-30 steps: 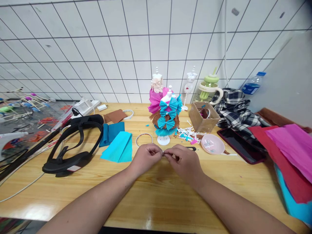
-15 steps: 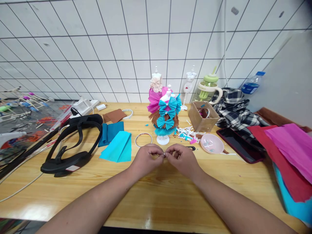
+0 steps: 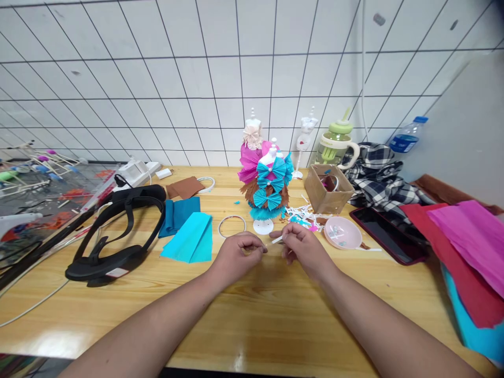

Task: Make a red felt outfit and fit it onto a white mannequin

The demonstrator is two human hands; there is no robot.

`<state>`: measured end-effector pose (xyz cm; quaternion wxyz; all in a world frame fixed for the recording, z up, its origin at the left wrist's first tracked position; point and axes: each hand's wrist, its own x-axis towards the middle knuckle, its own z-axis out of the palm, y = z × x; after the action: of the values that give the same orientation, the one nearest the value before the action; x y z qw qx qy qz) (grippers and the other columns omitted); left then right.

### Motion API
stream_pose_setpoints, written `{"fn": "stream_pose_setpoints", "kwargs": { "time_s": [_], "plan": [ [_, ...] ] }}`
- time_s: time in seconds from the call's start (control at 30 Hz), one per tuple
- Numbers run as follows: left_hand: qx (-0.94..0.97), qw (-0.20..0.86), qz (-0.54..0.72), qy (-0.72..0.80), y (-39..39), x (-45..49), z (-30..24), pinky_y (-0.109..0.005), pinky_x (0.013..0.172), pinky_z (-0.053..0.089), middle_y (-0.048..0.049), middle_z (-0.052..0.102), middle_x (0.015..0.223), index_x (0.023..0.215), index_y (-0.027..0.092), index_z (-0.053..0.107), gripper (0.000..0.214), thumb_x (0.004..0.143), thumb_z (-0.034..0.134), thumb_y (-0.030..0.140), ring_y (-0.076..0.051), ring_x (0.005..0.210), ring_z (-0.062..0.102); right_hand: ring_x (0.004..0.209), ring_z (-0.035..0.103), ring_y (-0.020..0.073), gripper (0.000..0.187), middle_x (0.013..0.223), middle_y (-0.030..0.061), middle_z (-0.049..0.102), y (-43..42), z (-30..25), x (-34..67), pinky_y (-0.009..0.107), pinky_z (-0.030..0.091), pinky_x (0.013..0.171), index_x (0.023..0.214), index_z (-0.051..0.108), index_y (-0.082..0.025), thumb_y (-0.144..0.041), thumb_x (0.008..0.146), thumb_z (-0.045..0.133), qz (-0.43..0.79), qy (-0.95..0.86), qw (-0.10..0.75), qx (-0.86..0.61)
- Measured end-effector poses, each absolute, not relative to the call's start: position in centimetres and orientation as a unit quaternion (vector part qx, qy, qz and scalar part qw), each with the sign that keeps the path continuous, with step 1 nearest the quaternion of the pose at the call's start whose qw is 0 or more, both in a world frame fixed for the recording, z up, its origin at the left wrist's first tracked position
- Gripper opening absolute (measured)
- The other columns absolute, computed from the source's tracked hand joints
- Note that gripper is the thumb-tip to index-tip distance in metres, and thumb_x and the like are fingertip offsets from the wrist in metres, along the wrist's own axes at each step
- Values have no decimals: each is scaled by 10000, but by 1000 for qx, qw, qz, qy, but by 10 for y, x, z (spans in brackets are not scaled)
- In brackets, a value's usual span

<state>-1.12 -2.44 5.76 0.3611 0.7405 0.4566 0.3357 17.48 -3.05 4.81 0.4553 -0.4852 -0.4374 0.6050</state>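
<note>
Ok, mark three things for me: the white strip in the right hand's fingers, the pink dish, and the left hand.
White strip [image 3: 277, 240]: head view, on its exposed length.
Pink dish [image 3: 355, 234]: head view, on its bare inner wall.
Left hand [image 3: 238, 258]: head view, on the back of the hand.

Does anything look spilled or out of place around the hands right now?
Yes: loose white, blue and pink scraps are strewn over the pale wooden table just beyond the right hand, between the white dress form with blue bows and the round pink dish. They look odd because they lie scattered, uncontained.
</note>
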Motion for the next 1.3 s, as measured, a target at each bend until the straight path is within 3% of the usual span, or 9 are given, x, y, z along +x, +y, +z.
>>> {"fn": "stream_pose_setpoints", "kwargs": {
  "time_s": [0.17, 0.33, 0.43, 0.53, 0.6, 0.7, 0.8, 1.03, 1.3],
  "plan": [
    [739, 370, 335, 453, -24, -12, 55, -236, 667, 474, -38, 722, 764, 712, 173, 716, 153, 749, 577, 124, -149, 733, 649, 544, 604, 81, 287, 744, -24, 674, -21, 52, 190, 203, 527, 534, 704, 508, -196, -350, 630, 739, 609, -355, 529, -473],
    [742, 368, 342, 444, -24, -12, 55, -241, 687, 495, -52, 734, 787, 744, 172, 735, 140, 779, 599, 173, -153, 735, 660, 671, 663, 165, 239, 736, 19, 694, -8, 45, 213, 303, 557, 663, 760, 586, -205, -375, 671, 729, 432, -465, 530, -563],
    [746, 361, 347, 438, -25, -12, 56, -248, 701, 508, -58, 745, 804, 772, 177, 748, 140, 794, 611, 198, -158, 740, 668, 824, 672, 208, 160, 954, 51, 724, -4, 40, 224, 366, 529, 784, 874, 670, -222, -315, 744, 664, 248, -583, 471, -614],
    [749, 354, 354, 434, -26, -11, 58, -258, 726, 518, -60, 752, 816, 790, 184, 755, 141, 805, 617, 204, -165, 763, 679, 1009, 634, 224, 233, 1220, 63, 650, -7, 40, 225, 388, 475, 903, 1007, 706, -242, -253, 800, 599, 140, -654, 438, -601],
    [748, 351, 360, 433, -26, -12, 59, -261, 738, 524, -61, 755, 831, 802, 189, 758, 141, 811, 619, 207, -169, 781, 686, 946, 634, 212, 221, 1165, 72, 667, -12, 44, 221, 362, 479, 858, 993, 714, -226, -244, 833, 563, 108, -665, 444, -591],
    [748, 344, 367, 432, -26, -12, 59, -262, 748, 527, -59, 757, 847, 814, 195, 760, 141, 813, 620, 203, -171, 795, 690, 715, 593, 171, 185, 921, 54, 701, -22, 51, 209, 305, 472, 700, 906, 719, -214, -245, 859, 543, 105, -676, 453, -572],
    [751, 335, 372, 430, -26, -12, 60, -257, 749, 523, -57, 756, 837, 817, 191, 760, 144, 810, 617, 185, -166, 790, 689, 607, 530, 140, 176, 850, 37, 695, -32, 56, 196, 269, 434, 594, 922, 728, -222, -259, 850, 572, 171, -702, 435, -538],
    [774, 291, 374, 420, -26, -13, 56, -265, 730, 500, -51, 745, 804, 819, 201, 762, 139, 801, 626, 180, -165, 769, 670, 549, 468, 122, 143, 722, 15, 682, -42, 53, 173, 249, 394, 531, 864, 748, -215, -297, 777, 671, 325, -660, 411, -538],
    [784, 285, 352, 424, -26, -11, 54, -275, 719, 480, -40, 735, 766, 780, 205, 748, 128, 807, 623, 194, -163, 734, 654, 538, 461, 114, 60, 663, -4, 634, -44, 55, 168, 233, 366, 504, 745, 661, -202, -238, 776, 626, 323, -669, 393, -542]
  ]
}}
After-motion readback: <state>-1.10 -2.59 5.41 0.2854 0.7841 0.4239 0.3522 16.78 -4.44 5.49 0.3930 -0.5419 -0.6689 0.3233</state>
